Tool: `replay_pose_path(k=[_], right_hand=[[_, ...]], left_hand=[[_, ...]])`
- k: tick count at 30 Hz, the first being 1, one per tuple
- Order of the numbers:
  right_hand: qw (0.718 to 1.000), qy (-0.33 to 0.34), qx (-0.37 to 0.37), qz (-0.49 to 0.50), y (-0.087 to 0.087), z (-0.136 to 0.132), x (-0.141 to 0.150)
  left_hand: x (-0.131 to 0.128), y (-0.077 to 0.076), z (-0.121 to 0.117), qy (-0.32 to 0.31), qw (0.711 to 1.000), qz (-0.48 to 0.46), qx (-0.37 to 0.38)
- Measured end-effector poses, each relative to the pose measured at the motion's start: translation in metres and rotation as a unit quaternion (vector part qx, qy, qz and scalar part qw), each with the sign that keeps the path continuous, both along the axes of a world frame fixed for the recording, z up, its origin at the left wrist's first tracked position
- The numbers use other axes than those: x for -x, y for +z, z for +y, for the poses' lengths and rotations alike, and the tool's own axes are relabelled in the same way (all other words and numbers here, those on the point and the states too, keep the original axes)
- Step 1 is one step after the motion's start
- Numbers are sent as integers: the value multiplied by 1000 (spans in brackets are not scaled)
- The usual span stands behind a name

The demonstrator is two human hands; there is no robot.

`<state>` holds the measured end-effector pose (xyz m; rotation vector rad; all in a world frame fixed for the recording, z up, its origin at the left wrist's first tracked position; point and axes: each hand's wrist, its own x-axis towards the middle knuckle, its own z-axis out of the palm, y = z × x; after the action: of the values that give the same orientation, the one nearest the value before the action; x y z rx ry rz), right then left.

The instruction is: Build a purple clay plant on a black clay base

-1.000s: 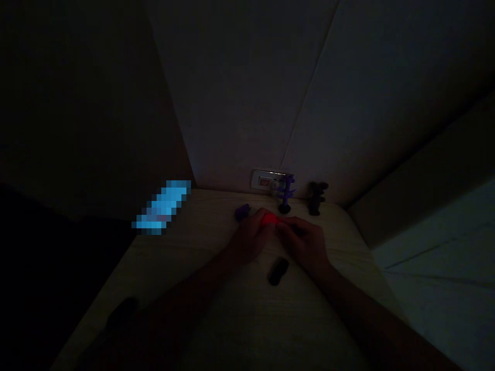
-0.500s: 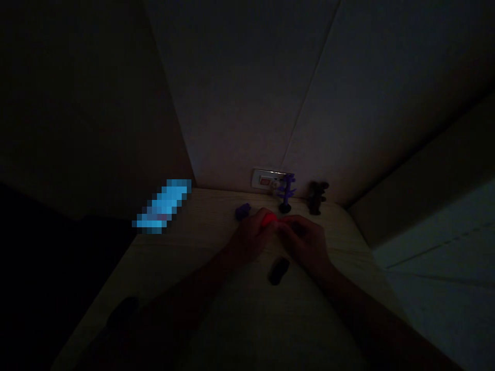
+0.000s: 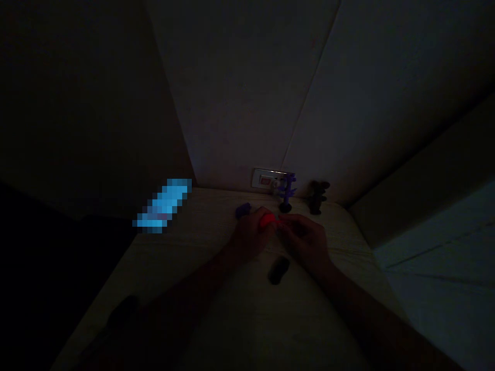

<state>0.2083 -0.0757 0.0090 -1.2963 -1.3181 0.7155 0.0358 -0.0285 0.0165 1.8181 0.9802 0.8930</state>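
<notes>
Closed around a bright red lump (image 3: 266, 221) that looks like modelling clay, my left hand (image 3: 249, 234) is above the table's back half. The fingers of my right hand (image 3: 305, 239) are pinched together at the lump's right side, on a thin red end of it; the dim light blurs the fingertips. A purple lump (image 3: 243, 210) lies just behind my left hand. Between my forearms rests a dark lump (image 3: 279, 270). Behind my hands stands a purple branching figure (image 3: 287, 190) on a black base, with a dark brown figure (image 3: 317, 197) to its right.
The pale wooden table (image 3: 232, 309) meets a panelled wall with a socket and switch plate (image 3: 265, 179). A glowing, pixelated rectangle (image 3: 164, 206) is at the table's left edge. Near the left forearm lies a dark object (image 3: 124, 309). The room is very dark.
My left hand and the red lump have shifted slightly left. A small gap with a thin red strand now shows between the lump and my right fingertips.
</notes>
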Motion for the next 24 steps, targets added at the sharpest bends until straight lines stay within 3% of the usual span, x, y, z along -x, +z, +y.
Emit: replay_pose_path(k=[7,16,24], right_hand=[[1000,16,17,-11,-1,-1,-1],[998,46,36,33,-6,3,2],[996,66,63,5,-7,2,0]], left_hand=[[0,-4,3,13,999,-25,-15],[0,-2,4,23,999,-33,27],[-1,-2,3,30,997,-48,49]])
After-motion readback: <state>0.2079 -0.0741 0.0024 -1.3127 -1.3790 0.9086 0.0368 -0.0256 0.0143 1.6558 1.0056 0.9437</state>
